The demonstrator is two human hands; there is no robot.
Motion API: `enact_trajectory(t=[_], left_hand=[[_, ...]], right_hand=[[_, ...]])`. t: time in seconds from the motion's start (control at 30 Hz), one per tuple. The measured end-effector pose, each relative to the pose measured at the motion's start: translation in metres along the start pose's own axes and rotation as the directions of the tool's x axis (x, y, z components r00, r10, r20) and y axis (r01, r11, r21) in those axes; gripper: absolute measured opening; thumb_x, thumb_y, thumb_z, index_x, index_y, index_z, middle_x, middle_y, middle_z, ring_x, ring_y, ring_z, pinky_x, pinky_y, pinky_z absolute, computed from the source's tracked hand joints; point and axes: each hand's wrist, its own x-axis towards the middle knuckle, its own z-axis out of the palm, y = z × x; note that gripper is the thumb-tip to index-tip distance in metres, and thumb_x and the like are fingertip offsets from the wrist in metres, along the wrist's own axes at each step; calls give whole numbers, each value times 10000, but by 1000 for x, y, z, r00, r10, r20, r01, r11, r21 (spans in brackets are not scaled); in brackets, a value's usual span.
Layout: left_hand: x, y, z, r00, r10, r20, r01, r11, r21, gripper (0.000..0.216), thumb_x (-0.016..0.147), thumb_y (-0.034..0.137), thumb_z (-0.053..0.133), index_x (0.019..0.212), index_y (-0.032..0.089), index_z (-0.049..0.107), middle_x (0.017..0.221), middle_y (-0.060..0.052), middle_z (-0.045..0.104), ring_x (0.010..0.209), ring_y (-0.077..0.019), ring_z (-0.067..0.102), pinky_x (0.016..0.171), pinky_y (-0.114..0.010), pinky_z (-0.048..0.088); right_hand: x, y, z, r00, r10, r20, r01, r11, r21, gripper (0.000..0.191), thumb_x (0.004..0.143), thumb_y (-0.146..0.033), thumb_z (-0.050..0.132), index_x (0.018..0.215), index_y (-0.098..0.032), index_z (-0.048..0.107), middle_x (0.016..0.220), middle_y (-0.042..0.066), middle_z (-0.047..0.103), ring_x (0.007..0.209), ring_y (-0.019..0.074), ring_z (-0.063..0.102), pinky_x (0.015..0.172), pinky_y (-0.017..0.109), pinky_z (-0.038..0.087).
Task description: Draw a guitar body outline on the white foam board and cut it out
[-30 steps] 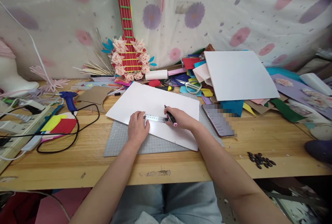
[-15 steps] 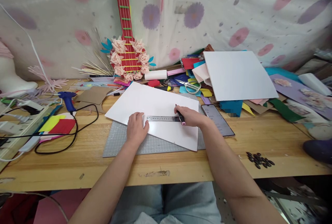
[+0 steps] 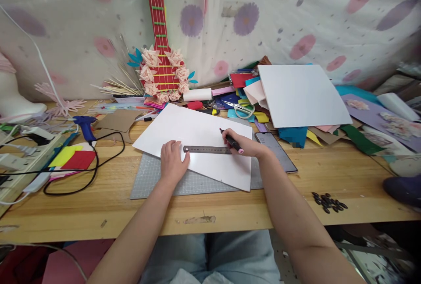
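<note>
A metal ruler [image 3: 207, 149] lies nearly level across a white foam board [image 3: 197, 126], which is set askew over a grey cutting mat [image 3: 148, 179]. My left hand [image 3: 173, 163] rests flat on the board at the ruler's left end, thumb apart from the fingers. Whether its tips press on the ruler, I cannot tell. In my right hand [image 3: 246, 143] is a black marker pen [image 3: 234, 143] with a pink end, its tip pointing up and left over the board. That hand covers the ruler's right end.
A phone [image 3: 279, 154] lies right of the board, with dark oval pieces [image 3: 330, 203] nearer the front edge. Scissors [image 3: 241, 108], coloured sheets and another white board [image 3: 305, 95] fill the back. To the left are a blue glue gun [image 3: 84, 126] and looping black cable.
The marker has turned in my right hand, and its tip is now farther up and left. The ruler has shifted slightly left and its shine is darker. My left hand stays nearly still.
</note>
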Motion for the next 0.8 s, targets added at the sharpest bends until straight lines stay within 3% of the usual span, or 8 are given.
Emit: enact_trajectory(t=[0.13, 0.33, 0.43, 0.57, 0.8], left_hand=[[0, -1, 0, 999, -1, -39, 1, 1000, -8, 449, 781, 347, 554, 1157, 105, 499, 1183, -187, 482, 1152, -311, 426, 997, -486, 357], [19, 4, 2, 997, 40, -69, -43, 998, -44, 393, 813, 282, 504, 1169, 115, 510, 1224, -171, 491, 1165, -286, 440, 1011, -453, 362], [35, 12, 6, 991, 128, 26, -126, 991, -54, 343, 825, 201, 450, 1153, 153, 538, 1242, -133, 519, 1176, -258, 458, 1035, -437, 348], [45, 20, 16, 979, 156, 133, -153, 988, -31, 387, 810, 126, 399, 1166, 154, 548, 1277, -117, 522, 1215, -248, 447, 1062, -448, 318], [37, 15, 26, 980, 120, 157, -118, 993, -23, 418, 820, 187, 416, 1221, 151, 528, 1317, -118, 505, 1254, -265, 414, 1081, -482, 281]], right_hand=[[0, 11, -4, 990, -72, -120, 92, 980, 174, 413, 612, -105, 504, 976, -239, 361, 947, 18, 484, 756, 124, 515, 701, 290, 429], [20, 21, 18, 912, 22, -410, 79, 971, 227, 429, 560, -106, 454, 955, -246, 365, 956, 8, 486, 659, 96, 494, 616, 259, 402], [29, 22, 29, 915, 13, -404, 74, 978, 198, 506, 506, -90, 418, 984, -246, 370, 947, 3, 503, 611, 84, 468, 588, 243, 381], [33, 17, 36, 909, -32, -415, 46, 999, 25, 476, 531, -84, 433, 981, -239, 409, 934, 14, 542, 733, 135, 507, 667, 274, 400], [37, 6, 44, 910, -91, -404, 6, 978, -206, 285, 685, -186, 529, 957, -221, 452, 916, 45, 548, 824, 186, 488, 733, 315, 399]])
